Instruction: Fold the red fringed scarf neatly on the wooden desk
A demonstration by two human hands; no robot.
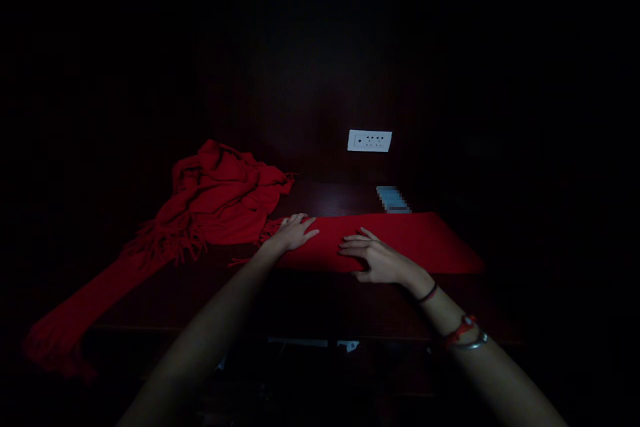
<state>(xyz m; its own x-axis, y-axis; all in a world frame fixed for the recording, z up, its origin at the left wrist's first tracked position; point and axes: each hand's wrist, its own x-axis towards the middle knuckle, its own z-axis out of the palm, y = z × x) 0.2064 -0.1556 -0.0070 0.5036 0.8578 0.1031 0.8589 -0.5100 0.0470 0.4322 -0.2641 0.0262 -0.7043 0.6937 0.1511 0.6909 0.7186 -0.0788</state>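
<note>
The flat scarf [415, 240] looks light and limp, best held by its edges; the left hand [294, 233] lies spread on it, the right hand [376, 260] loosely parted.

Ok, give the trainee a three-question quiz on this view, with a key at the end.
1. Multiple choice: what is set into the dark wall beyond the flat red fabric strip?
A) a round clock
B) a white rectangular power socket
C) a framed mirror

2. Short answer: which hand is nearer the crumpled, fringed red cloth?

3. Fill in: the shiny silver bangle is worn on the ____.

Key: 1. B. 2. The left hand. 3. Right arm.
</note>
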